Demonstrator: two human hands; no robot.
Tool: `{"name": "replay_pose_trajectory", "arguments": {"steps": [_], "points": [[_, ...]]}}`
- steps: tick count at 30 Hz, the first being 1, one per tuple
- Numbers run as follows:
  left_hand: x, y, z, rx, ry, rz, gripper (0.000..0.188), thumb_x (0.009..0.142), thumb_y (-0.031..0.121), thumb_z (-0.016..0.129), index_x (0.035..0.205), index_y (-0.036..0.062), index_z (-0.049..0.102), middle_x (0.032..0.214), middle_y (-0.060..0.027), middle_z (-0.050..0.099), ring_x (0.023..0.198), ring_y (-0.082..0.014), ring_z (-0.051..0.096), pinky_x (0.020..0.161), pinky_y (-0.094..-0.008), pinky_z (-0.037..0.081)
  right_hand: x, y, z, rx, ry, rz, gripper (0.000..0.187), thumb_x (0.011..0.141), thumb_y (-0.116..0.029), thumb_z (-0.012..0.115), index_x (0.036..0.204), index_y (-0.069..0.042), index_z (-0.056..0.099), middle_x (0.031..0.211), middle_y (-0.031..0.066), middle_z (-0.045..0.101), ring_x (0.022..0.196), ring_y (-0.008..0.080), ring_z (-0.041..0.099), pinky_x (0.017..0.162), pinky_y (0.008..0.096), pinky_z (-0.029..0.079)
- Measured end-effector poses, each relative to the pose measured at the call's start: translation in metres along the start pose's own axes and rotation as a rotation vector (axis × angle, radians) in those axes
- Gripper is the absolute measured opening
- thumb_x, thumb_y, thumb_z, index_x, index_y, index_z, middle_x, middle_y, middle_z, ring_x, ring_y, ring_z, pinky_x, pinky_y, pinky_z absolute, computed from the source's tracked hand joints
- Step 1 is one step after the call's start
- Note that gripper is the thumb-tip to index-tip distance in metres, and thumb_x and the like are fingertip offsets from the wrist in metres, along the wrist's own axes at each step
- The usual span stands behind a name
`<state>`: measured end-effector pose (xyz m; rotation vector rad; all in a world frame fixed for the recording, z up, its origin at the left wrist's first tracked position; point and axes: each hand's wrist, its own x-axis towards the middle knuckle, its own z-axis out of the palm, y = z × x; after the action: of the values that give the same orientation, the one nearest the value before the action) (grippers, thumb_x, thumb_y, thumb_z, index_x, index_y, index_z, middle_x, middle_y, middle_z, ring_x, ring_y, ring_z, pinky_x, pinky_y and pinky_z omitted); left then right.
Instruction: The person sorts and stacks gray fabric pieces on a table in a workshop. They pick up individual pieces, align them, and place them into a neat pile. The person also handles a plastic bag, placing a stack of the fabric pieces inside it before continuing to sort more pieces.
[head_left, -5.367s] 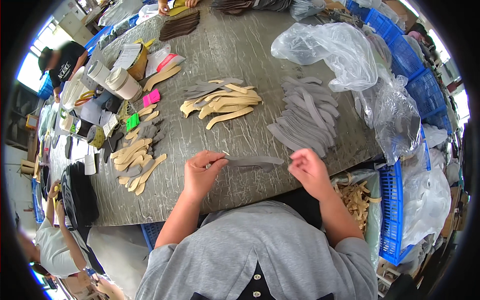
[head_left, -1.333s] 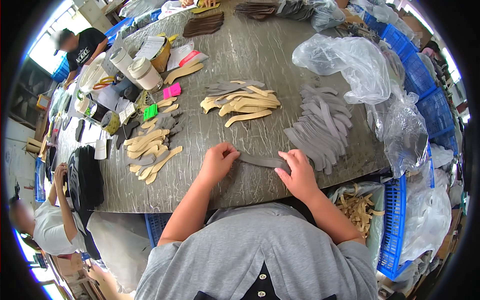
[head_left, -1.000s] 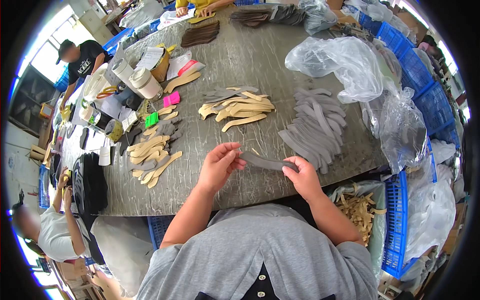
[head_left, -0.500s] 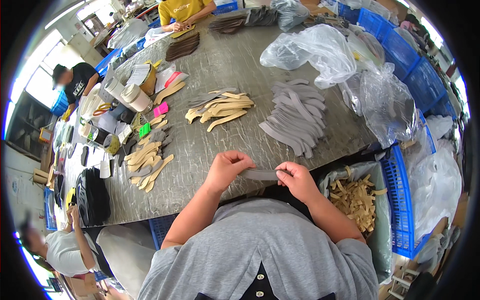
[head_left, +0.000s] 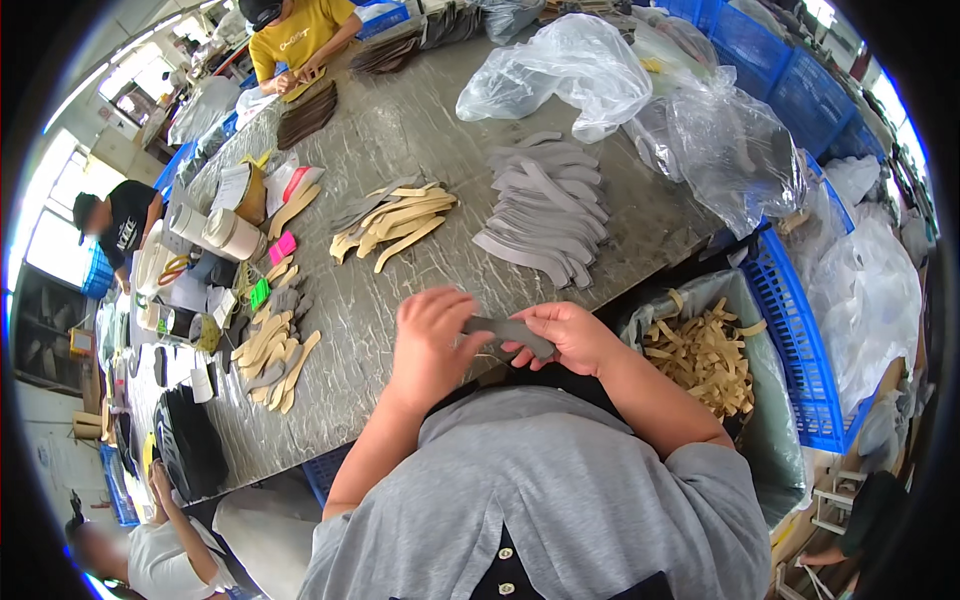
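Note:
A curved grey strip (head_left: 512, 333) is held just over the table's near edge. My right hand (head_left: 572, 338) grips its right part, thumb on top and fingertips underneath. Around the left end of the strip, my left hand (head_left: 432, 345) is raised with thumb and fingers apart; its fingers are slightly blurred. Ahead of my hands lies a fanned stack of similar grey strips (head_left: 548, 205). Left of that stack, a smaller pile of tan strips (head_left: 400, 222) has a few grey ones at its back.
A lined bin of tan scraps (head_left: 705, 360) stands at my right beside a blue crate (head_left: 795, 340). Clear plastic bags (head_left: 565, 75) cover the far right. Jars (head_left: 232, 232), scissors and more strips (head_left: 275, 350) lie left. Co-workers sit along the table.
My left fingers have lifted and spread from the strip's left end. The strip now slopes down to the right in my right hand. The whole view has turned slightly.

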<state>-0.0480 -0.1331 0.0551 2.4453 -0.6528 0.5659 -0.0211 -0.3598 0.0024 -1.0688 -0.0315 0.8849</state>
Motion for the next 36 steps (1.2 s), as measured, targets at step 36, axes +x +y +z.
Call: {"name": "replay_pose_trajectory", "arguments": {"steps": [36], "points": [[0.040,-0.086,0.092,-0.005,-0.125,0.089,0.017,0.077,0.011,0.070,0.094,0.0101,0.069,0.095,-0.0064,0.062,0.097,-0.0287,0.058,0.085,-0.0405,0.045,0.039,0.002,-0.011,-1.662,1.044,-0.813,0.016,0.072,-0.018,0.078,0.077,-0.013,0.064,0.096,0.0045,0.059,0.098,0.0293,0.053,0.085,0.0455,0.040]]}}
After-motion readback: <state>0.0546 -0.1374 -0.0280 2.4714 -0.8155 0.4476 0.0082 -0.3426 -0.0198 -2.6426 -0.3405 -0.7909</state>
